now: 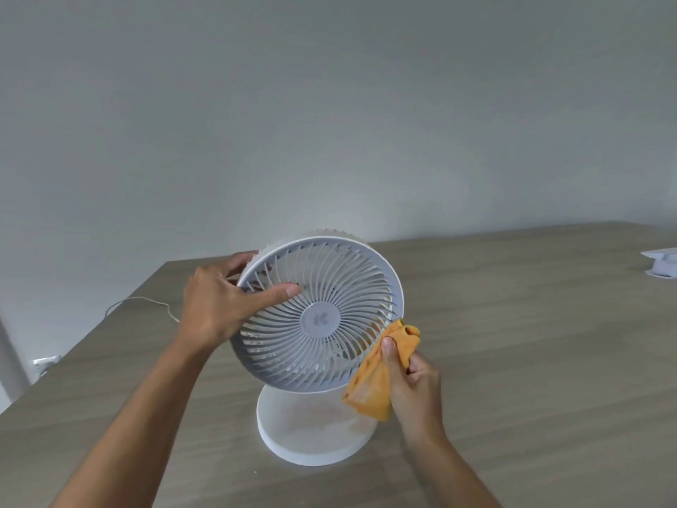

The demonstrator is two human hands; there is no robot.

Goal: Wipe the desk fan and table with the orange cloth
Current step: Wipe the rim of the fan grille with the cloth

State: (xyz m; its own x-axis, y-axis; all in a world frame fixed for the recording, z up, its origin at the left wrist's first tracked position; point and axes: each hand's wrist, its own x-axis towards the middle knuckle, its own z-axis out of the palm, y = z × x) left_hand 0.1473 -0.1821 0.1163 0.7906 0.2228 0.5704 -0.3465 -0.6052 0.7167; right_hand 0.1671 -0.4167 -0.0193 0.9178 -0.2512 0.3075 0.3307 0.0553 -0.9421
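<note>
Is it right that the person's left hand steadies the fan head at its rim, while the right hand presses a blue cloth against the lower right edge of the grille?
Not quite: the cloth is orange, not blue, as the head view shows. The rest holds: the left hand grips the fan head at its rim, and the right hand holds the cloth against the grille's lower right edge.

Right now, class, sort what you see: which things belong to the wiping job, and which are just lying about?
Part of the job:
fan, steadied by the left hand
orange cloth, gripped in the right hand against the fan's rim
table

Just lying about:
white object at the table's far right edge
thin cable beyond the table's left edge
</note>
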